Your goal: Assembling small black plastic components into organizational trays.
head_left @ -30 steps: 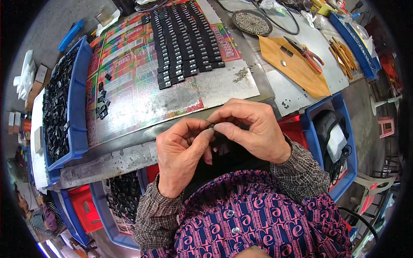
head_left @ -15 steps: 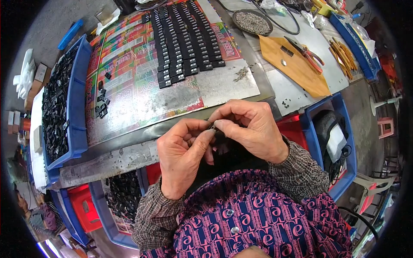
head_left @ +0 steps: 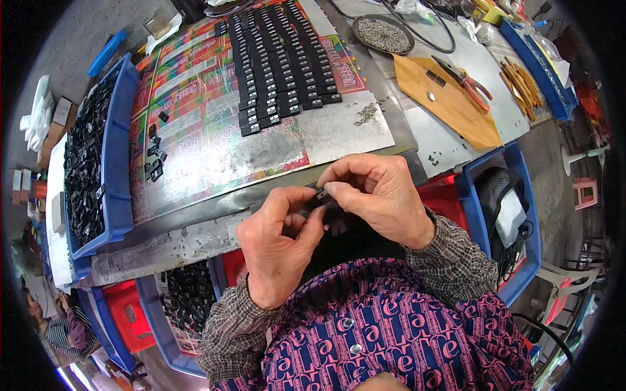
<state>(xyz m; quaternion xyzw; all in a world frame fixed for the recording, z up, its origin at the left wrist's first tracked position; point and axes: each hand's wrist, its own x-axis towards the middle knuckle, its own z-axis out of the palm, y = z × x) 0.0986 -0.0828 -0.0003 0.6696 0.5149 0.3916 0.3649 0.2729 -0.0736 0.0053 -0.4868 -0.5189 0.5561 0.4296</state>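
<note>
In front of my chest, over the table's near edge, both hands meet at a small black block with a silver plate [head_left: 321,194]. My right hand [head_left: 378,199] pinches it between thumb and index finger. At its left side, the index finger and thumb of my left hand [head_left: 277,231] bracket the block; my fingers partly cover it. Beyond my hands, long rows of similar black blocks [head_left: 287,78] lie side by side on a printed sheet [head_left: 202,130]. A few loose black pieces [head_left: 155,156] lie left of the rows, and small metal bits [head_left: 367,113] are heaped to their right.
A blue bin [head_left: 117,169] of black pieces stands at the left; another blue bin [head_left: 156,326] sits below. On the right are a round dish of small metal parts [head_left: 383,34], red-handled pliers [head_left: 471,88] on brown paper [head_left: 437,104], and a blue crate [head_left: 531,234].
My left thumb has dropped slightly away from the index finger, so the silver plate shows more. My right hand keeps its pinch with little movement.
</note>
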